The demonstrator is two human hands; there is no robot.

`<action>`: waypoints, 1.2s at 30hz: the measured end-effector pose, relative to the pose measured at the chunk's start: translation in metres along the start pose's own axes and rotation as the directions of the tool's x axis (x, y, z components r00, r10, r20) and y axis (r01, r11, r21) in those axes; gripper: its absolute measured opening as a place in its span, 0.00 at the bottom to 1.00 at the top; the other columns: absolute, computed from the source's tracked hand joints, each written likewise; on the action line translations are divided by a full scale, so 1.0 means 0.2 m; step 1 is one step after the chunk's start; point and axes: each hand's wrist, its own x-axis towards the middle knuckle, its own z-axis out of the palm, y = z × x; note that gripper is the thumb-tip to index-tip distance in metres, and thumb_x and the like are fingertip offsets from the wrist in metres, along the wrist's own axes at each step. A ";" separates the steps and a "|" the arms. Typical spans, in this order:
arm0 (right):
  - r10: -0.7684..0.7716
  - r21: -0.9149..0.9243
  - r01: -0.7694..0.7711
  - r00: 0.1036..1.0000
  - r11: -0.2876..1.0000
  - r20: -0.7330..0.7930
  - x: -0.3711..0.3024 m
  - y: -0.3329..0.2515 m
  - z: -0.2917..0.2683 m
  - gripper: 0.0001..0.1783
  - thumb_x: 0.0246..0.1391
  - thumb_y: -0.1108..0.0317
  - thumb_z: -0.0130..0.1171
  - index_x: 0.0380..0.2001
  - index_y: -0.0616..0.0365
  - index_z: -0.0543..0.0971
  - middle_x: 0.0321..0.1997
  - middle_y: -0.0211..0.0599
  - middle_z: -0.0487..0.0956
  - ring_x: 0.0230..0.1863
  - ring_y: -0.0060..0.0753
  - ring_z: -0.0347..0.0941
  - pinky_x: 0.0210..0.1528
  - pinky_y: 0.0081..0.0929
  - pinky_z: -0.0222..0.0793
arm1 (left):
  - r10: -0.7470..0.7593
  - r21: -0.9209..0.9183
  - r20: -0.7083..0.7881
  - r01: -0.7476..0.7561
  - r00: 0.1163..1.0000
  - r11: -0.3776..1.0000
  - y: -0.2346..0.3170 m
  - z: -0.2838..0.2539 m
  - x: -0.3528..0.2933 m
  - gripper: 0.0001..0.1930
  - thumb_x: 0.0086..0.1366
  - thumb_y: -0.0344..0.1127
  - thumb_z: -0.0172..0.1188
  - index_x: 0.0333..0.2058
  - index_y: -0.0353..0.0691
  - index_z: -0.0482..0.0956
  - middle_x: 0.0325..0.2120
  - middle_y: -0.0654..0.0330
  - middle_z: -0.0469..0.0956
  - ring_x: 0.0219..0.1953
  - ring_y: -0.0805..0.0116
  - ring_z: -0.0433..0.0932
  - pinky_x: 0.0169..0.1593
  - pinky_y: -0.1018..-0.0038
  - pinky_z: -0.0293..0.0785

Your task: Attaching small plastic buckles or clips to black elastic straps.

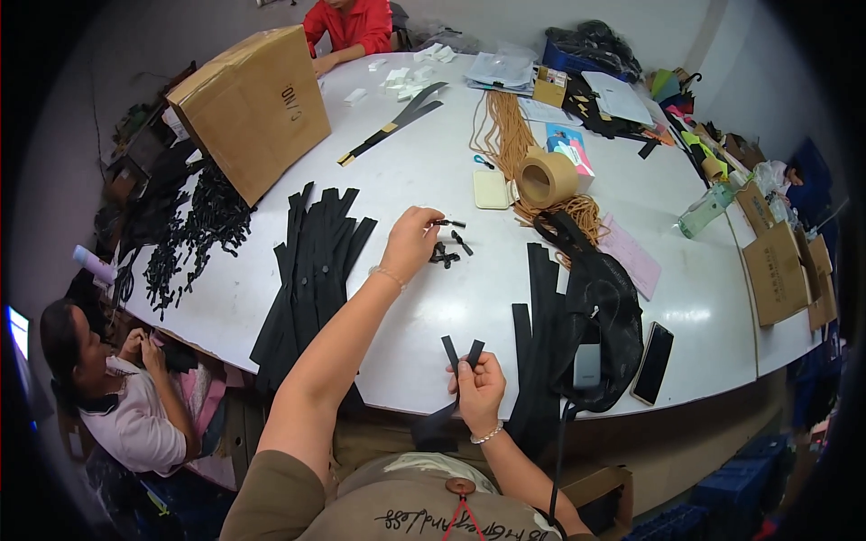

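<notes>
My left hand (415,239) reaches over the middle of the white table, its fingertips pinching a small black pull-like piece (456,223). A few similar black pieces (444,254) lie just beside those fingers. Close to my body at the near edge, my right hand (480,386) grips a black fabric strip (451,350). Two of its ends stick up in a V above my thumb, and the rest hangs down over the table edge. Left of my left forearm lies a stack of long black strips (311,261); another bundle (538,334) lies right of my right hand.
A black bag (603,307) and a phone (653,362) lie at right, below a tape roll (547,178) and tan cords (505,126). A large carton (253,113) stands by a heap of small black pieces (203,221). People sit at left (135,406) and far side (352,32).
</notes>
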 end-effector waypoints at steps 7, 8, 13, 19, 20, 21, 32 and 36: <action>0.020 0.007 -0.021 0.999 1.000 0.048 0.02 -0.01 -0.02 0.05 0.53 0.81 0.45 0.33 0.62 0.65 0.27 0.40 0.74 0.19 0.20 0.68 0.23 0.17 0.66 | -0.266 -0.833 0.368 0.443 0.891 0.332 0.16 -0.15 -0.49 0.12 0.60 0.26 0.54 0.43 0.30 0.72 0.35 0.57 0.76 0.36 0.71 0.77 0.43 0.79 0.75; 0.017 0.045 -0.020 0.999 0.999 0.052 0.02 -0.01 -0.03 0.06 0.52 0.82 0.45 0.33 0.61 0.65 0.27 0.41 0.74 0.19 0.21 0.67 0.22 0.17 0.66 | -0.304 -0.842 0.437 0.504 0.847 0.192 0.21 -0.17 -0.56 0.11 0.62 0.27 0.53 0.43 0.32 0.71 0.37 0.57 0.76 0.36 0.72 0.77 0.44 0.79 0.76; 0.115 0.195 -0.119 0.993 0.974 0.033 0.00 -0.10 -0.04 0.05 0.52 0.81 0.45 0.32 0.61 0.67 0.25 0.40 0.73 0.16 0.20 0.63 0.19 0.15 0.60 | -0.092 -0.633 0.639 0.455 0.763 -0.626 0.23 -0.22 -0.85 0.09 0.63 0.30 0.52 0.43 0.39 0.71 0.39 0.59 0.75 0.39 0.74 0.76 0.43 0.83 0.77; 0.100 0.192 -0.109 0.993 0.975 0.057 -0.12 -0.21 0.00 0.04 0.52 0.79 0.46 0.32 0.60 0.66 0.24 0.39 0.72 0.16 0.20 0.63 0.18 0.15 0.59 | -0.150 -0.704 0.624 0.469 0.767 -0.533 0.27 -0.24 -0.96 0.09 0.63 0.30 0.53 0.42 0.38 0.71 0.40 0.59 0.74 0.41 0.74 0.76 0.44 0.82 0.76; 0.082 0.169 -0.091 0.995 0.981 0.060 -0.13 -0.22 0.01 0.04 0.52 0.77 0.46 0.32 0.59 0.66 0.23 0.38 0.72 0.15 0.20 0.62 0.17 0.15 0.58 | -0.099 -0.708 0.606 0.477 0.789 -0.521 0.26 -0.24 -0.97 0.10 0.62 0.30 0.54 0.42 0.38 0.71 0.40 0.59 0.74 0.41 0.73 0.75 0.45 0.82 0.76; 0.080 0.177 -0.087 0.996 0.980 0.042 -0.14 -0.23 0.02 0.03 0.53 0.76 0.47 0.32 0.60 0.66 0.22 0.37 0.71 0.15 0.19 0.61 0.17 0.15 0.58 | -0.098 -0.705 0.606 0.477 0.790 -0.525 0.26 -0.24 -0.98 0.10 0.62 0.30 0.54 0.42 0.38 0.71 0.40 0.59 0.74 0.41 0.73 0.75 0.45 0.82 0.76; 0.259 0.026 -0.267 0.950 0.963 0.172 -0.24 -0.35 0.05 0.06 0.52 0.78 0.53 0.34 0.66 0.72 0.20 0.35 0.74 0.14 0.16 0.63 0.15 0.12 0.58 | -0.210 -0.707 0.692 0.588 0.691 -0.393 0.34 -0.24 -1.06 0.17 0.62 0.33 0.55 0.49 0.37 0.68 0.38 0.60 0.76 0.39 0.73 0.76 0.42 0.79 0.75; 0.291 -0.020 -0.291 0.946 0.956 0.142 -0.24 -0.36 0.08 0.05 0.51 0.77 0.54 0.33 0.66 0.74 0.19 0.33 0.73 0.13 0.16 0.62 0.14 0.12 0.57 | -0.223 -0.742 0.661 0.580 0.716 -0.337 0.35 -0.22 -1.08 0.14 0.62 0.33 0.55 0.47 0.38 0.70 0.39 0.60 0.76 0.40 0.72 0.76 0.42 0.79 0.75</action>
